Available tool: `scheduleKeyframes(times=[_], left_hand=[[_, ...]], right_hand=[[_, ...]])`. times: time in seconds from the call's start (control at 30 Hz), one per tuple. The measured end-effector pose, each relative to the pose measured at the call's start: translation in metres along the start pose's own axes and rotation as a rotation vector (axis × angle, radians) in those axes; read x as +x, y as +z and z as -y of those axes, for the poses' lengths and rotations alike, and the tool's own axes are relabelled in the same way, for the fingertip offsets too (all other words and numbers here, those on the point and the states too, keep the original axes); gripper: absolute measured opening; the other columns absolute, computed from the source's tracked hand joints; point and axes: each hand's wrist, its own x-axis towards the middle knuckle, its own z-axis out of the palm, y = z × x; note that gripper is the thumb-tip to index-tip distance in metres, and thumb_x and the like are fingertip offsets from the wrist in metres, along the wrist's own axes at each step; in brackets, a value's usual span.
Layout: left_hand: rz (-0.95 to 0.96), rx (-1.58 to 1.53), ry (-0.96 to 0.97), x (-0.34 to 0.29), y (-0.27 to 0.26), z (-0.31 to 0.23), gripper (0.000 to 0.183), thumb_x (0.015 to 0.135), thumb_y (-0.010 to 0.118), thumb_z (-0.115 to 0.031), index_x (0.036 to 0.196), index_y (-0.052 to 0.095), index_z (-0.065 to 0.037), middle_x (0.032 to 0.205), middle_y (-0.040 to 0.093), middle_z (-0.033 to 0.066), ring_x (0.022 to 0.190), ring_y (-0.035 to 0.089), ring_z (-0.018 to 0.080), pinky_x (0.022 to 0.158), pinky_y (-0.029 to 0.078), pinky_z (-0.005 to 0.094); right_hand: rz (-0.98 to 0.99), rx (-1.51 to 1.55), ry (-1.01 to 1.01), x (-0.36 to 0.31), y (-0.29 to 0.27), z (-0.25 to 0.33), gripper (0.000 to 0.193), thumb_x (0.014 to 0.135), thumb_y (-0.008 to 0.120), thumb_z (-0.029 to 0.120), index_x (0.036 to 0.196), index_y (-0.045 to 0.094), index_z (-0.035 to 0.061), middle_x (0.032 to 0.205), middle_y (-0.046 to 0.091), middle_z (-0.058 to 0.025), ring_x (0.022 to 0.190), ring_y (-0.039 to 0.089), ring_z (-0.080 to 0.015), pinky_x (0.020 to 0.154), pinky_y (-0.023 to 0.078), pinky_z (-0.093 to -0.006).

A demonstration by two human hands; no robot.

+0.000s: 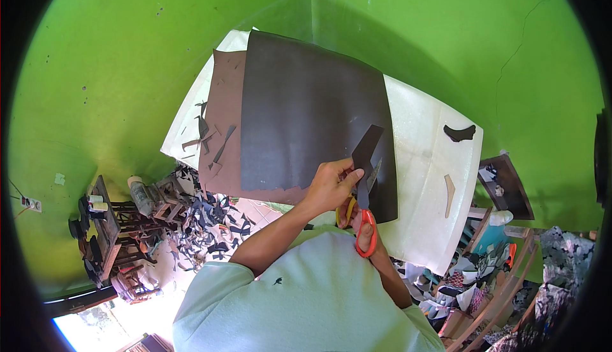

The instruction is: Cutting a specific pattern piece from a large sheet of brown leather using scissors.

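Just off centre toward three o'clock, the left hand [333, 179] pinches a dark piece [368, 143] between thumb and fingers; toward five, the partly hidden right hand [366, 231] grips scissors [368, 214]. At six o'clock the shirt [309, 301] bears a dark emblem; at three, a brown tray [519, 193] holds indistinct scraps [489, 173].

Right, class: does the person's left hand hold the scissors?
No, the right hand holds the scissors, while the left hand pinches a dark flat piece.

Brown sheet [224, 110], dark sheet [306, 103] on white tabletop [417, 161]
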Motion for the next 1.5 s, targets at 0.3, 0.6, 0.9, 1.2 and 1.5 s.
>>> scheduleKeyframes(times=[0.3, 0.6, 0.9, 1.2, 1.5], left_hand=[[0.006, 0.004, -0.002, 0.0, 0.002, 0.007, 0.019, 0.089, 0.058, -0.016, 0.088, 0.061, 0.003, 0.069, 0.061, 0.0047, 0.062, 0.054, 0.0098, 0.058, 0.045, 0.0269], [0.015, 0.011, 0.005, -0.002, 0.002, 0.006, 0.021, 0.089, 0.058, -0.016, 0.085, 0.06, 0.004, 0.066, 0.059, 0.0051, 0.06, 0.054, 0.0097, 0.056, 0.045, 0.027], [0.011, -0.02, -0.001, -0.003, 0.004, 0.002, 0.022, 0.089, 0.058, -0.017, 0.082, 0.06, 0.004, 0.063, 0.059, 0.0053, 0.058, 0.054, 0.0098, 0.054, 0.044, 0.0271], [0.023, -0.034, -0.026, -0.004, 0.005, 0.008, 0.026, 0.089, 0.059, -0.019, 0.078, 0.059, 0.004, 0.061, 0.058, 0.0062, 0.056, 0.055, 0.0109, 0.052, 0.043, 0.0281], [0.004, -0.048, -0.021, -0.004, 0.005, 0.01, 0.025, 0.09, 0.058, -0.018, 0.076, 0.059, 0.003, 0.061, 0.057, 0.0041, 0.056, 0.052, 0.009, 0.051, 0.041, 0.0264]], right_hand=[[-0.076, 0.021, -0.021, 0.001, 0.005, -0.004, 0.078, 0.069, 0.058, 0.074, 0.101, 0.044, 0.0045, 0.08, 0.042, -0.0002, 0.065, 0.043, -0.0077, 0.054, 0.037, -0.0224], [-0.077, 0.015, 0.015, -0.004, 0.001, -0.01, 0.079, 0.067, 0.059, 0.075, 0.099, 0.045, 0.0038, 0.079, 0.043, 0.0006, 0.063, 0.042, -0.0078, 0.053, 0.036, -0.0226], [-0.072, -0.009, -0.025, -0.001, 0.0, -0.013, 0.079, 0.069, 0.056, 0.076, 0.099, 0.046, 0.0038, 0.077, 0.043, 0.0007, 0.062, 0.041, -0.0078, 0.054, 0.035, -0.0223], [-0.058, -0.057, -0.046, 0.001, 0.001, -0.007, 0.079, 0.069, 0.052, 0.078, 0.095, 0.046, 0.0045, 0.07, 0.044, 0.0004, 0.058, 0.041, -0.0072, 0.052, 0.034, -0.0218], [-0.019, -0.091, 0.091, -0.004, -0.01, -0.007, 0.081, 0.07, 0.055, 0.075, 0.103, 0.048, 0.0017, 0.074, 0.048, -0.001, 0.06, 0.046, -0.0094, 0.055, 0.038, -0.0231]])
